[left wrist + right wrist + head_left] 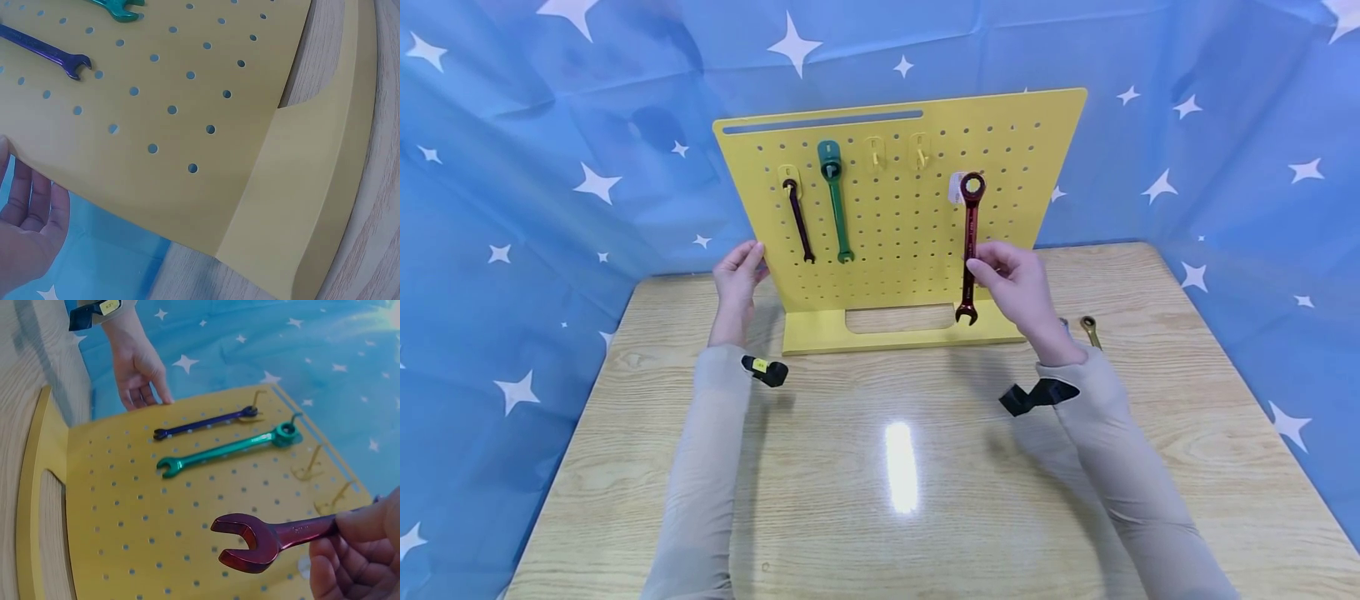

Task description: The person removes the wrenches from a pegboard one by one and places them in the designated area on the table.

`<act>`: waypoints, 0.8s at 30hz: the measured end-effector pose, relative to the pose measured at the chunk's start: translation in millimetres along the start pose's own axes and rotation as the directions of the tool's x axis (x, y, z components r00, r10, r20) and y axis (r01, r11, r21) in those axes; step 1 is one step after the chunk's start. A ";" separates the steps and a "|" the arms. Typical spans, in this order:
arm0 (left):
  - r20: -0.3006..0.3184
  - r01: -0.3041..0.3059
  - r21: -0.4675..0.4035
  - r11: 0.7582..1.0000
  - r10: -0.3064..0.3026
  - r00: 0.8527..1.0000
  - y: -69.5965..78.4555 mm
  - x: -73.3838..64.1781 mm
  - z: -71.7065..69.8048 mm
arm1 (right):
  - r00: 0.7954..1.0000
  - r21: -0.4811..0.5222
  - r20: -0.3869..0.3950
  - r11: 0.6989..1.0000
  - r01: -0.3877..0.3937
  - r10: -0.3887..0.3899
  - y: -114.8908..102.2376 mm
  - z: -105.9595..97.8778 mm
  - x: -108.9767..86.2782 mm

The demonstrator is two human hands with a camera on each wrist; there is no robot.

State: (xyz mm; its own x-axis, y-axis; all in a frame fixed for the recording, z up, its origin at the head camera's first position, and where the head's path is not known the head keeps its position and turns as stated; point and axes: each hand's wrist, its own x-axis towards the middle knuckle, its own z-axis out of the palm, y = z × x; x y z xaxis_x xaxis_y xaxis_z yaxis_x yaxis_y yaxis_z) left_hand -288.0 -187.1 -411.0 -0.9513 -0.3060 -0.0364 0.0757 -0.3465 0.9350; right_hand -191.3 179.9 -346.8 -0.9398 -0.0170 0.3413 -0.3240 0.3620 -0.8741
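My right hand (1021, 285) pinches a red combination wrench (971, 223) by its shaft, ring end up and open end down, in front of the right part of a yellow pegboard (902, 271). In the right wrist view the wrench's open jaw is close to the camera. At the board's left edge, my left hand (737, 282) holds on, thumb at the front and fingers behind. A dark purple wrench (800, 221) and a green wrench (838, 212) hang from hooks on the board's left side. Two bare yellow hooks (875, 155) are right of them.
The board's slotted foot (816, 333) stands on a wood-grain table (842, 467). Past my right wrist lies a gold wrench (1090, 329), partly hidden, with a bluish end of something beside it. A blue star-patterned cloth (1210, 125) hangs behind and at both sides.
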 end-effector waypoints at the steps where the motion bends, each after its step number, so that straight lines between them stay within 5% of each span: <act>1: -0.001 0.000 -0.005 1.000 0.000 1.000 0.0 -0.2 0.2 | 1.000 -0.003 -0.005 1.000 -0.007 0.007 1.2 -2.1 -0.8; 24: -0.012 0.017 -0.003 1.000 -0.017 1.000 -0.7 0.8 0.5 | 0.988 -0.110 -0.099 0.986 -0.127 0.116 29.0 -66.2 -30.4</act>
State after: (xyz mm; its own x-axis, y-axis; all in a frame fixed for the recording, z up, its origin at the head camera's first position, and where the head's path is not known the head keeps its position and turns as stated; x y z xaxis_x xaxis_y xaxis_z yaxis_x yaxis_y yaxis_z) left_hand -289.0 -186.7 -411.5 -0.9488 -0.3108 -0.0566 0.0603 -0.3540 0.9333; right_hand -164.9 252.7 -359.7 -0.9557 0.1174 0.2699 -0.1881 0.4615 -0.8669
